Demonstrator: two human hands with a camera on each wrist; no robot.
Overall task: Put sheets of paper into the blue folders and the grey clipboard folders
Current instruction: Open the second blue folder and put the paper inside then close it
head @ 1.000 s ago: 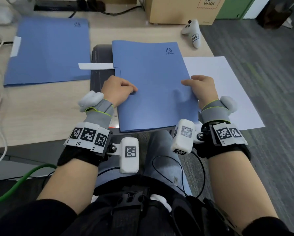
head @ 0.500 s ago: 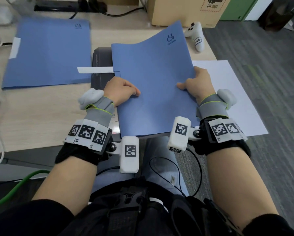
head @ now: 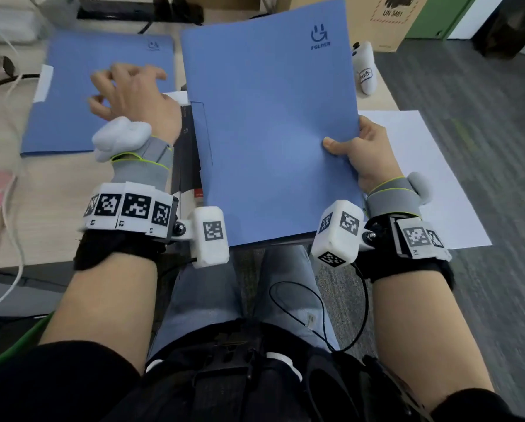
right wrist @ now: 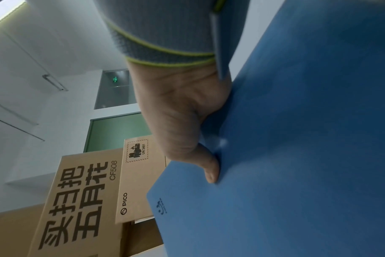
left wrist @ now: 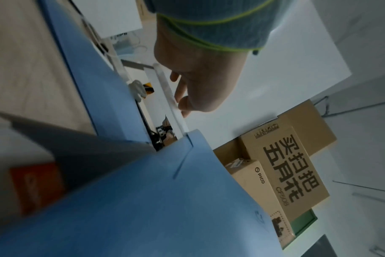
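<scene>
My right hand point(head: 351, 150) grips the right edge of a blue folder point(head: 270, 123) and holds it tilted up off the desk, thumb on the cover; the right wrist view shows the thumb point(right wrist: 209, 167) pressed on the blue folder point(right wrist: 297, 139). My left hand point(head: 127, 86) hovers with loosely spread fingers and holds nothing, above a second blue folder point(head: 69, 123) lying flat at the left. Under the raised folder lies a dark grey clipboard folder point(head: 188, 166). A white sheet of paper point(head: 428, 172) lies on the desk's right corner, below my right wrist.
A white controller point(head: 366, 71) lies beyond the raised folder, near a cardboard box point(head: 386, 16) at the back right. Cables run along the desk's left side. The desk's front edge is just in front of my wrists.
My left hand has let go of the folder and moved up and left over the other blue folder. My right hand has raised the folder higher and steeper.
</scene>
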